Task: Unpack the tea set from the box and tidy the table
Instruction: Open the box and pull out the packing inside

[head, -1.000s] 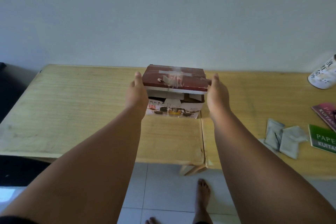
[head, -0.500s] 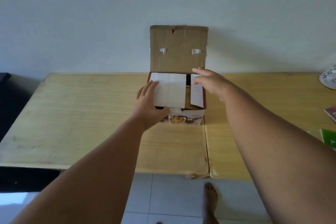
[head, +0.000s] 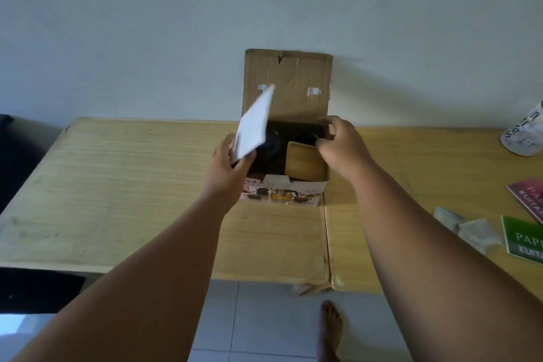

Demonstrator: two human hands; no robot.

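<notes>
The tea set box point(head: 282, 192) stands at the middle of the wooden table point(head: 117, 185), its brown lid point(head: 288, 82) raised against the wall. My left hand point(head: 227, 167) holds a white card flap point(head: 254, 123) tilted up at the box's left side. My right hand point(head: 338, 144) curls over the box's right edge, on what seems to be the right flap. Inside I see dark pieces point(head: 274, 147) and a light wooden tray point(head: 305, 160).
At the right lie grey sachets point(head: 470, 229), a green booklet point(head: 526, 239) and a pink booklet point(head: 529, 200). A white patterned container point(head: 526, 134) stands far right. A seam point(head: 326, 232) splits two table tops. A bare foot point(head: 330, 329) is on the tiled floor.
The closed box had its lid raised, then the white inner flaps were pulled apart. My left hand lifted the left flap; my right hand moved to the right edge, exposing the contents.
</notes>
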